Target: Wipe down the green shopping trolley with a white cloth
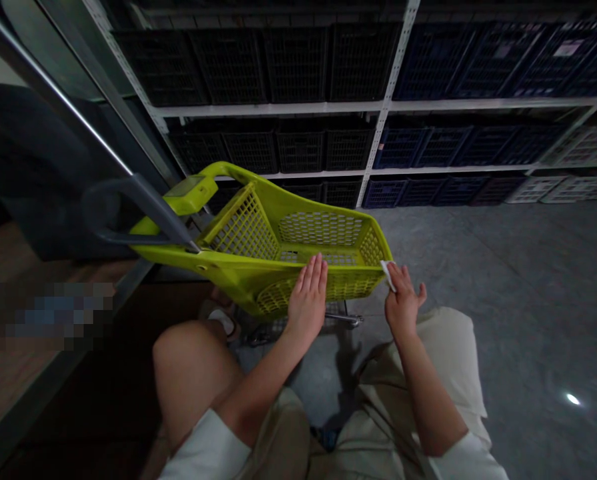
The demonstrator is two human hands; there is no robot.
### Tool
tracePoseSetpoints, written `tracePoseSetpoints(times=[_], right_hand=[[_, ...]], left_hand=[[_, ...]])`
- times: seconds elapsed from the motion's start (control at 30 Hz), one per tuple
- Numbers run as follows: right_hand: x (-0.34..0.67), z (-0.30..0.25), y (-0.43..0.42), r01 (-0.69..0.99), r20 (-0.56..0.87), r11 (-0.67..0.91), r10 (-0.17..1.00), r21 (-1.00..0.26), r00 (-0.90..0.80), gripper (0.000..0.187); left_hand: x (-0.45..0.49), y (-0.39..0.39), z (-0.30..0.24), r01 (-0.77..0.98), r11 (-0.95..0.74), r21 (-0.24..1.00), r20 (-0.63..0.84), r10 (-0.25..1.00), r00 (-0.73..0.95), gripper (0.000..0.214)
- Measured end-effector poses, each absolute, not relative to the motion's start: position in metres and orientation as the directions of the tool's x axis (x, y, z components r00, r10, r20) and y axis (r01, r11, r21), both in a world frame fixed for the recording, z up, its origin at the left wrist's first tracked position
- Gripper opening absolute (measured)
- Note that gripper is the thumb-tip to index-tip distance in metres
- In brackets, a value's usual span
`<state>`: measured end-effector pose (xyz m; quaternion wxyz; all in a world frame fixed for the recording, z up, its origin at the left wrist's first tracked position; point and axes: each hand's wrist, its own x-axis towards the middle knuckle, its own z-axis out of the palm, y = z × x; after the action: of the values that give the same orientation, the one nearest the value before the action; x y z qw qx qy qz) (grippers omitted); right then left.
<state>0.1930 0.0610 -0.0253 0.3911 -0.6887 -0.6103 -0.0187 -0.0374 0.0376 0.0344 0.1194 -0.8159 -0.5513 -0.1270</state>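
White cloth pressed to a corner of the green cart

The background is filled by a white rack [388,100] lined with dark plastic crates [233,67]. In front of it, on the grey floor [503,287], the yellow-green cart [231,273] is set before the knees [186,347], its front end turned to the right. For good work at the rim, the cart is probably best steadied from the near side, with light, even pressure applied along the edge and around the corner so that the wheels are not set rolling. The basket is seen to be moulded in smooth plastic, pierced by a lattice of small openings, and carried on a metal frame [346,320]; no load can be made out inside.

The left hand [308,300] is laid over the near rim, its fingers straight and together, with nothing seen to be gripped; its thumb is hidden. The right hand [402,297] is placed at the front corner, its fingers bent around the white cloth [388,275] and one finger held apart. The cloth is best folded flat, so that full contact is given.
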Motion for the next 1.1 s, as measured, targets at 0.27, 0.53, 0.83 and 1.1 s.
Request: tracePoseSetpoints(times=[0.27,0.53,0.83,1.1], right_hand=[[0.099,0.005,0.046,0.865,0.522,0.292,0.852,-0.407,-0.042,0.076],[0.110,0.012,0.049,0.846,0.540,0.411,0.822,-0.340,-0.182,0.086],[0.201,-0.030,0.058,0.902,0.576,0.160,0.810,-0.401,0.113,0.076],[0.128,-0.007,0.062,0.874,0.583,0.220,0.808,-0.434,0.087,0.070]], left_hand=[[-0.037,0.039,0.031,0.927,-0.369,-0.071,0.380,0.849,0.367,0.066],[-0.037,0.038,0.035,0.923,-0.381,-0.059,0.369,0.851,0.374,0.065],[-0.039,0.037,0.036,0.922,-0.386,-0.027,0.334,0.866,0.373,0.074],[-0.037,0.039,0.031,0.929,-0.369,-0.030,0.385,0.854,0.351,0.069]])
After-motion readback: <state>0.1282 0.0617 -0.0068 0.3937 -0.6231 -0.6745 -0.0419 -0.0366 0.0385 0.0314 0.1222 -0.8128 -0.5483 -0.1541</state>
